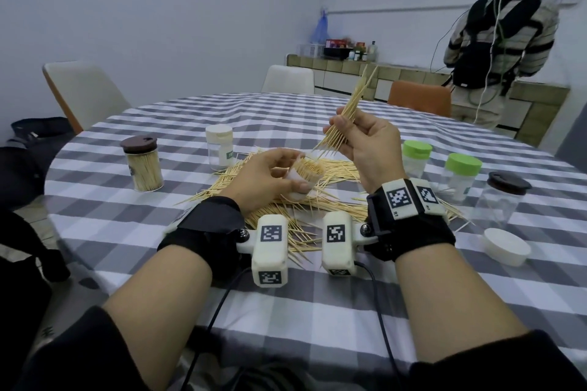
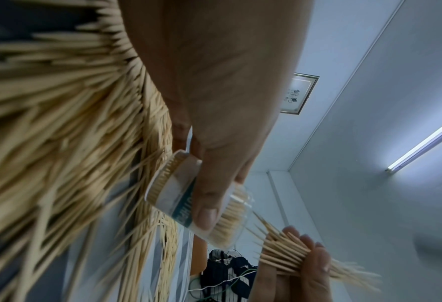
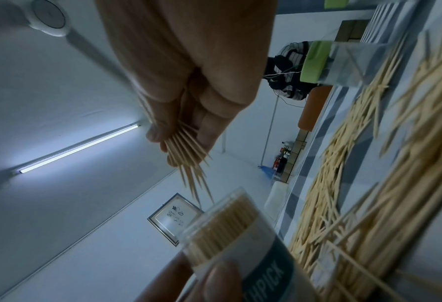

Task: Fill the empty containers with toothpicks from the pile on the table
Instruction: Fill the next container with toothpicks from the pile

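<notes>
A: Left hand (image 1: 263, 174)?
B: You grip a tilted, nearly full container (image 1: 305, 179) above the pile (image 1: 336, 168) on the surface (image 1: 158, 232).
A: Right hand (image 1: 365, 143)?
B: You pinch a toothpick bundle (image 1: 346, 114) just beside its mouth.

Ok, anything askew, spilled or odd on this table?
Only the toothpick pile, strewn loose over the checked tablecloth, and one white lid lying off its jar. The jars on the table stand upright; nothing looks damaged.
</notes>
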